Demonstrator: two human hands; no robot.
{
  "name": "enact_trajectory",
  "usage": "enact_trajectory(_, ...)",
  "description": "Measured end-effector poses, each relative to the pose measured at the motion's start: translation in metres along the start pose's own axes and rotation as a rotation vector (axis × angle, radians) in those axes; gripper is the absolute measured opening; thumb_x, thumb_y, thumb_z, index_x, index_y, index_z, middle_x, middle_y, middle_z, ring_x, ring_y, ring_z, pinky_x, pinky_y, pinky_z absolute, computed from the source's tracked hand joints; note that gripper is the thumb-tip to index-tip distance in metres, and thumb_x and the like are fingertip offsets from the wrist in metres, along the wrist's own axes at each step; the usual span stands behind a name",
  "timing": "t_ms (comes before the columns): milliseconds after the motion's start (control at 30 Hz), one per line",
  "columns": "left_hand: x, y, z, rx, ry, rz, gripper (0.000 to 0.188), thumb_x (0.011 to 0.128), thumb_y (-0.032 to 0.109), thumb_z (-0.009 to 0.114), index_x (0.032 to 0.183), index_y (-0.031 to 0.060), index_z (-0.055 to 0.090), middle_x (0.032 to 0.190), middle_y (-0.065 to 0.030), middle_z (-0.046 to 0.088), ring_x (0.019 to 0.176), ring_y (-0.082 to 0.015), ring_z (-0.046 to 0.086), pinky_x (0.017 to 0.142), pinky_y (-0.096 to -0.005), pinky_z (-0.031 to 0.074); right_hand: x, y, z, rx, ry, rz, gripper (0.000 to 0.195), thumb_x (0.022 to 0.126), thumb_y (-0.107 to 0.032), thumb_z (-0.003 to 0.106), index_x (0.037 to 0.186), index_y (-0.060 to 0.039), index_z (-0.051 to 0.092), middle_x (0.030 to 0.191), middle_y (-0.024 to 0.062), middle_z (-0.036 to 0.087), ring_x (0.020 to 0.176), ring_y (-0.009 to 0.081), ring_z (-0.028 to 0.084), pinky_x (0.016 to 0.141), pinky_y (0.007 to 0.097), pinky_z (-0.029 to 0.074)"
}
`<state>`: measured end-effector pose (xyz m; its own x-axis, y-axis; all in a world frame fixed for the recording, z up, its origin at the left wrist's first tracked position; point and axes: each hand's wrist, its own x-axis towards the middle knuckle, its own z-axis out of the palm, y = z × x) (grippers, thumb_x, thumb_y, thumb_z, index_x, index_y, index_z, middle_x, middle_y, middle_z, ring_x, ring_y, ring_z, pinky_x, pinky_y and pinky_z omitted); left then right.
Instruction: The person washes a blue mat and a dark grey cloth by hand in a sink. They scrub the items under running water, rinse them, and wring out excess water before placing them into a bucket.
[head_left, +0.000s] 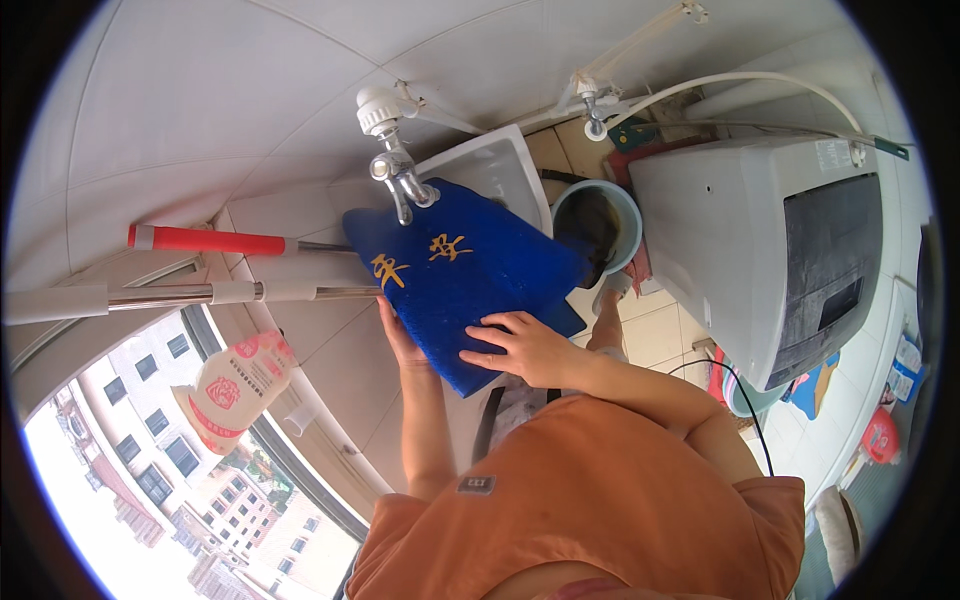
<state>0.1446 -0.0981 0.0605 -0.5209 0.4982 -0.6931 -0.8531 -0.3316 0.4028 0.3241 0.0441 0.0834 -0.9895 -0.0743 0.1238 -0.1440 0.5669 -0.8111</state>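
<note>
A blue floor mat (480, 277) with yellow characters lies tilted over the white sink basin (529, 169), below a metal tap (405, 180). My left hand (401, 334) grips the mat's near left edge, with its fingers partly hidden behind the mat. On top of the mat rests my right hand (525, 349), palm down, its fingers bent and spread over the surface near the lower edge.
A light-blue bucket (632, 229) holding something dark stands right of the sink, beside a grey washing machine (720, 247). Poles, one with a red grip (217, 240), stick out at left near the window. A second tap (595, 124) is on the wall.
</note>
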Motion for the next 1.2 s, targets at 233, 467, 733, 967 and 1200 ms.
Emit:
enact_trajectory(233, 0.005, -0.026, -0.002, 0.159, 0.057, -0.031, 0.061, 0.076, 0.023, 0.056, 0.134, 0.0044, 0.049, 0.128, -0.0232, 0.055, 0.116, -0.0402, 0.054, 0.097, -0.0543, 0.048, -0.052, 0.044, 0.018, 0.571, 0.419, 0.567, 0.056, 0.086, -0.015, 0.062, 0.139, -0.0049, 0.048, 0.142, 0.0163, 0.046, 0.133, 0.0327, 0.042, 0.114, 0.0439, 0.027)
enact_trajectory(467, -0.030, -0.033, 0.030, 0.114, 0.091, -0.002, 0.067, 0.071, 0.026, 0.058, 0.133, 0.0028, 0.048, 0.126, -0.0241, 0.056, 0.112, -0.0426, 0.055, 0.095, -0.0535, 0.049, -0.099, 0.104, -0.020, 1.144, 0.400, 1.179, 0.084, 0.092, -0.066, 0.048, 0.146, -0.0024, 0.040, 0.146, 0.0122, 0.045, 0.136, 0.0244, 0.039, 0.112, 0.0343, 0.027)
enact_trajectory(733, -0.044, -0.042, 0.072, 0.166, 0.038, -0.067, 0.063, 0.069, 0.030, 0.061, 0.126, 0.0035, 0.055, 0.116, -0.0219, 0.062, 0.103, -0.0394, 0.061, 0.088, -0.0495, 0.053, -0.106, 0.138, -0.049, 1.446, 0.450, 0.969, 0.074, 0.092, -0.057, 0.058, 0.139, -0.0009, 0.048, 0.133, 0.0125, 0.057, 0.122, 0.0209, 0.053, 0.105, 0.0330, 0.039)
enact_trajectory(967, -0.033, -0.046, 0.096, 0.245, -0.032, -0.126, 0.068, 0.068, 0.027, 0.060, 0.131, 0.0019, 0.051, 0.122, -0.0238, 0.058, 0.108, -0.0397, 0.058, 0.090, -0.0490, 0.052, -0.134, 0.129, -0.054, 1.464, 0.642, 0.954, 0.074, 0.088, -0.045, 0.068, 0.142, -0.0010, 0.043, 0.133, 0.0125, 0.057, 0.122, 0.0222, 0.053, 0.106, 0.0337, 0.040)
enact_trajectory(1200, -0.009, -0.059, 0.123, 0.407, -0.182, -0.281, 0.060, 0.073, 0.022, 0.060, 0.128, -0.0004, 0.053, 0.117, -0.0226, 0.062, 0.102, -0.0368, 0.063, 0.084, -0.0453, 0.056, -0.180, 0.120, -0.051, 1.437, 0.729, 1.096, 0.074, 0.087, -0.041, 0.070, 0.141, 0.0015, 0.043, 0.132, 0.0158, 0.057, 0.120, 0.0244, 0.056, 0.102, 0.0336, 0.044)
